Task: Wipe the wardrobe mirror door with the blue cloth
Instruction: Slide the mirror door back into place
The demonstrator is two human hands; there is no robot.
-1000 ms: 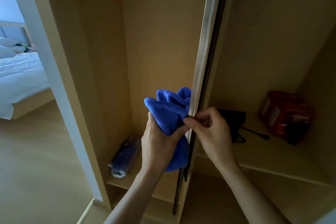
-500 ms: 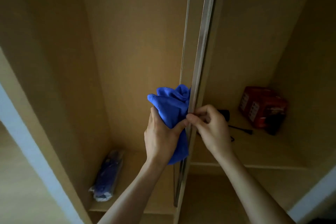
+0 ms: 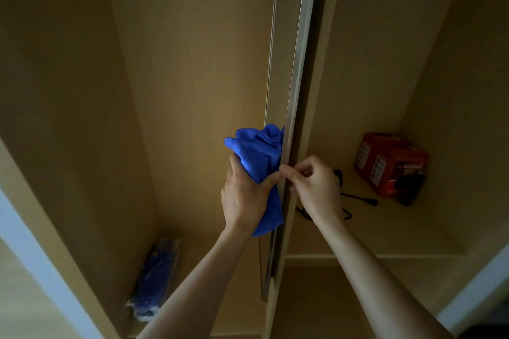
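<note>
Fingers of the left hand (image 3: pixel 245 201) are curling round the bunched blue cloth (image 3: pixel 256 154), holding it against the metal edge of the wardrobe mirror door (image 3: pixel 296 77). The right hand (image 3: pixel 316 190) is pinching that edge just beside it. A red box (image 3: pixel 391 162) is sitting on the shelf (image 3: pixel 399 231) behind.

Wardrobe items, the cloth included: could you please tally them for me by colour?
Blue: 2, the blue cloth gripped by the left hand and a wrapped bundle on the lower left shelf.
Red: 1, a box on the right shelf.
Black: 1, a corded device partly behind the right hand, which pinches the door edge.
Total: 4
</note>
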